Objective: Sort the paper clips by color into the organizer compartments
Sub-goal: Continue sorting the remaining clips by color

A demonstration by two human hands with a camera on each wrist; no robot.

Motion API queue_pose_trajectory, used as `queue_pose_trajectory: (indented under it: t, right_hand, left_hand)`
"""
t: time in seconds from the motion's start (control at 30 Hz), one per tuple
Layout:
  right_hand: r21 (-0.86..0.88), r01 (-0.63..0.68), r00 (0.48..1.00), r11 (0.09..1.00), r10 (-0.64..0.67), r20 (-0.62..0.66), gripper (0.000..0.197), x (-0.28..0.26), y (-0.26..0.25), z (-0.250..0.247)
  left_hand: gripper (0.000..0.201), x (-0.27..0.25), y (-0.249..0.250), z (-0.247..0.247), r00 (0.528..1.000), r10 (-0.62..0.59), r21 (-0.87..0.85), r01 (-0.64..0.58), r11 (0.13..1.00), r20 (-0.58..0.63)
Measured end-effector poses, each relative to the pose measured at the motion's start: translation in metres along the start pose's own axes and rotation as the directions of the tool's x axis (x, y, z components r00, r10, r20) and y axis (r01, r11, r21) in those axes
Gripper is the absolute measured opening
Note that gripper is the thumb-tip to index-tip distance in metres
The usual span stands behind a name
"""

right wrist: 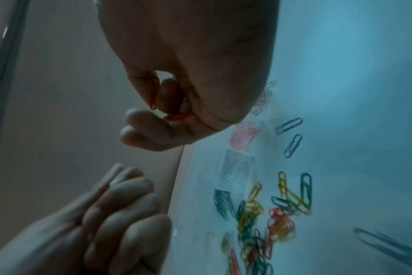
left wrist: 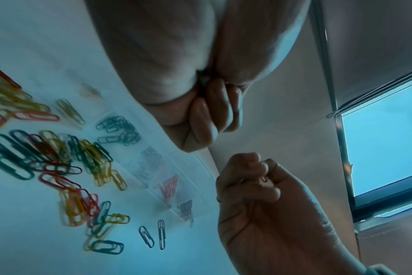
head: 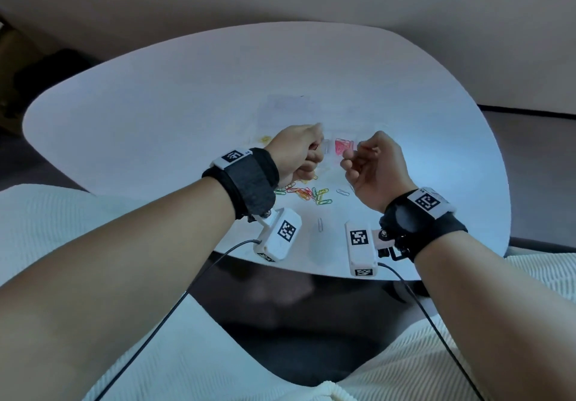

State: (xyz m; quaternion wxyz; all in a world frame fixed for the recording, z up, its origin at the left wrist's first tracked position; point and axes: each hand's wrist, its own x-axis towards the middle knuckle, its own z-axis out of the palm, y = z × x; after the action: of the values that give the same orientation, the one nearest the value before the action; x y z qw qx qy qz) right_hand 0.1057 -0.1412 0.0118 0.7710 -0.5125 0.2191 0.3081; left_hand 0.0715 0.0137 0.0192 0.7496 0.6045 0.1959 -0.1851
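A clear organizer lies on the white table, and red clips fill one of its compartments. Other compartments hold dark green clips, grey clips and dark blue clips. Both hands hover just above the organizer with curled fingers. My right hand pinches red paper clips at its fingertips. My left hand holds a red clip between its fingers. A mixed pile of loose clips sits on the table near the wrists.
Single pale clips lie apart from the pile, one to its right and another nearer me. The table's front edge runs just under the wrist cameras. A window shows in the left wrist view.
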Motion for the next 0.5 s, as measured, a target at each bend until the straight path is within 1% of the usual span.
queue_pose_trajectory:
  t: [0.03,0.1,0.17,0.27,0.33,0.37,0.43,0.47,0.5]
  right_hand:
    - [0.021,0.018,1.000,1.000,-0.018,-0.015,0.035,0.000,-0.005,0.000]
    - [0.069,0.055,0.998,0.996,-0.052,-0.041,0.023,0.004,-0.015,-0.003]
    - [0.087,0.073,0.993,0.994,-0.064,-0.100,0.019,0.008,-0.025,-0.009]
    - [-0.031,0.021,0.964,0.999,-0.028,-0.264,0.007,0.014,-0.039,-0.021]
    - [-0.141,-0.007,0.938,0.990,-0.043,-0.345,0.002,0.016,-0.048,-0.026]
    - [-0.177,0.003,0.930,0.984,-0.068,-0.360,0.005,0.017,-0.051,-0.028]
    - [-0.193,0.046,0.930,0.980,-0.112,-0.350,0.026,0.020,-0.056,-0.030]
    - [-0.186,0.056,0.937,0.981,-0.116,-0.331,0.032,0.020,-0.058,-0.030]
    - [-0.176,0.055,0.945,0.983,-0.109,-0.309,0.034,0.020,-0.060,-0.029]
  left_hand:
    - [0.032,0.004,-0.001,0.003,1.000,-0.011,-0.003,0.011,1.000,0.000]
    - [0.027,0.012,-0.003,0.008,0.999,-0.034,0.004,0.034,0.999,-0.007]
    - [0.025,0.020,-0.004,0.012,0.997,-0.062,0.023,0.063,0.998,-0.044]
    - [0.024,0.032,0.002,0.021,0.979,-0.140,0.074,0.151,0.986,-0.146]
    - [0.023,0.039,0.010,0.028,0.961,-0.197,0.161,0.229,0.960,-0.192]
    - [0.025,0.043,0.014,0.033,0.957,-0.206,0.216,0.249,0.944,-0.205]
    - [0.032,0.052,0.020,0.043,0.953,-0.210,0.295,0.269,0.917,-0.218]
    - [0.034,0.057,0.022,0.048,0.952,-0.203,0.317,0.270,0.909,-0.231]
    - [0.034,0.060,0.024,0.053,0.949,-0.209,0.305,0.277,0.911,-0.238]
